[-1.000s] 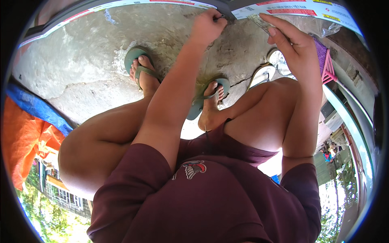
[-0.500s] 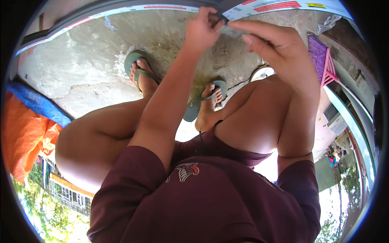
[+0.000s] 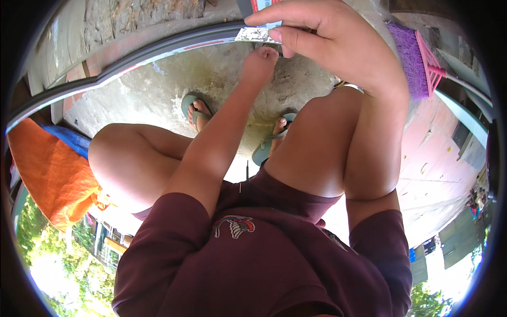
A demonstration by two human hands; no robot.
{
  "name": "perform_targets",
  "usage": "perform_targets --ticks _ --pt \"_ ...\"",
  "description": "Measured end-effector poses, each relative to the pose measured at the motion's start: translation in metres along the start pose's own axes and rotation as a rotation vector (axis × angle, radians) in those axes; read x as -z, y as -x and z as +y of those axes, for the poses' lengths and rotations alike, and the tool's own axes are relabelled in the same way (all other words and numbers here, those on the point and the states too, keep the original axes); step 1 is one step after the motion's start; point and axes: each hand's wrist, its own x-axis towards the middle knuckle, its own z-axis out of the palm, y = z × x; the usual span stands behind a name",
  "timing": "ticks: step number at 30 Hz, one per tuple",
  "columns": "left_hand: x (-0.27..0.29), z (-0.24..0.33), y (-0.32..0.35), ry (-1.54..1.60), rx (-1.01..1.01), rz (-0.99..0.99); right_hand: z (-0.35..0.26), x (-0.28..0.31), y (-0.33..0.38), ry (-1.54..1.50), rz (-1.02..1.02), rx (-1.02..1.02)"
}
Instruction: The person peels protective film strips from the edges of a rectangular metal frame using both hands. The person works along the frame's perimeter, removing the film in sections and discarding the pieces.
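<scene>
A long strip or panel edge [image 3: 142, 55], dark along the outside and pale with printed markings inside, arcs across the top of the head view. At its right end is a bright, mottled silvery-white flat piece [image 3: 252, 35]. My right hand [image 3: 338, 45] has this piece between thumb and forefinger, the forefinger stretched along its upper side. Just below, my left hand [image 3: 261, 61] is closed close to the strip's underside. Something dark shows by its fingers, but what it holds is hidden.
My feet in green flip-flops [image 3: 191, 108] rest on the worn concrete floor [image 3: 142, 100]. A purple-bristled broom [image 3: 409, 61] with a pink head lies at the right. Orange cloth [image 3: 53, 171] and blue cloth [image 3: 66, 138] are at the left. Weathered boards [image 3: 142, 18] stand beyond the strip.
The strip's corner has shifted left, and more of the boards behind shows. My right hand has moved left and up with it; my left hand has dropped below the strip.
</scene>
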Motion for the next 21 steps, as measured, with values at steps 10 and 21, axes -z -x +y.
perform_targets --ticks 10,21 --pt "-0.04 0.018 -0.021 1.259 0.18 0.048 -0.011 0.0 0.007 0.104 0.019 0.009" --pt "-0.056 -0.008 -0.013 -0.27 -0.254 0.275 -0.02 -0.003 -0.009 -0.002 -0.085 -0.122"
